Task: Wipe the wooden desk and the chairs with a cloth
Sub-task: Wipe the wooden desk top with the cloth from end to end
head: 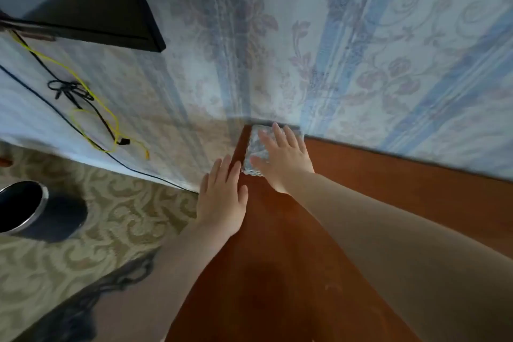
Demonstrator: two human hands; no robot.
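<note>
The cloth [256, 151] is small, pale and bumpy, folded into a block. It sits in the far corner of the brown wooden surface [388, 197], near the middle of the frame, touching the wall [361, 50]. The right hand [283, 159] presses flat on it, fingers straight and spread, pinching nothing. The left hand [222, 201] lies flat along the surface's left edge, fingers straight, holding nothing. Bare wood stretches toward the lower right. A dark bin [36, 211] stands on the carpet [111, 216] at lower left.

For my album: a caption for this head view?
Right hand presses a cloth into the wooden desk corner; left hand rests flat.
</note>
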